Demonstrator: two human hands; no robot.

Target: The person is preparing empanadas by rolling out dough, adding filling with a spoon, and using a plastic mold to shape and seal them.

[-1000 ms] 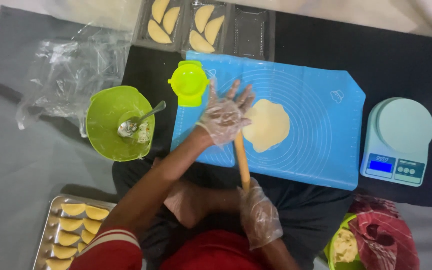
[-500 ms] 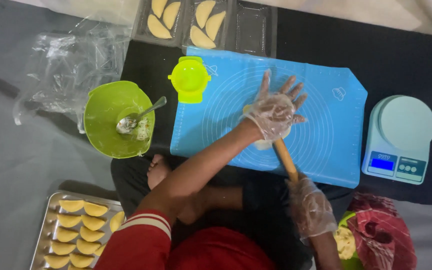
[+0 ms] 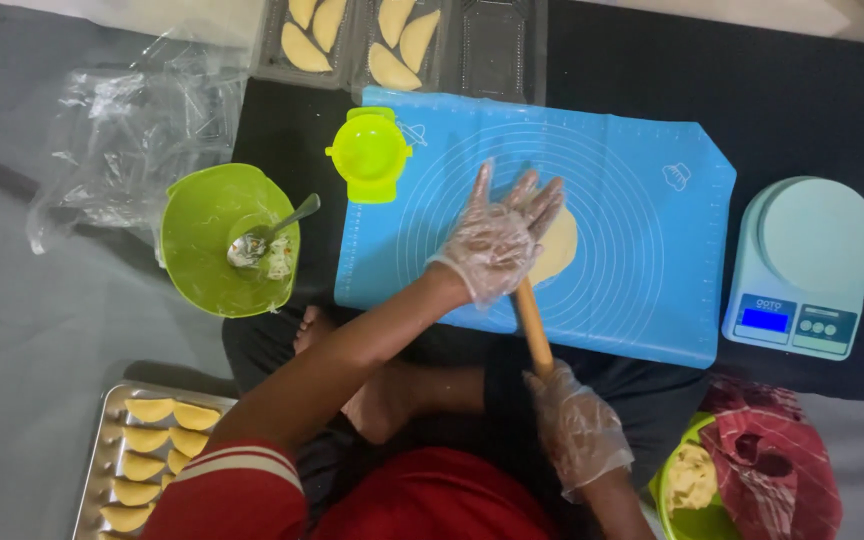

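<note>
A flat round of pale dough (image 3: 558, 245) lies on the blue silicone mat (image 3: 642, 300). A wooden rolling pin (image 3: 532, 325) rests across it, pointing toward me. My left hand (image 3: 500, 240), in a clear plastic glove, lies flat on the pin's far end with fingers spread, covering most of the dough. My gloved right hand (image 3: 577, 430) is closed around the pin's near end, just off the mat's front edge.
A yellow-green dumpling press (image 3: 369, 155) sits on the mat's left corner. A green bowl (image 3: 207, 215) with a spoon stands to the left, a kitchen scale (image 3: 802, 265) to the right. Trays of folded pastries (image 3: 157, 450) are front left and at the back.
My left hand and the pin rolled right over the dough, then came back a little left. The dough's right edge now shows again.
</note>
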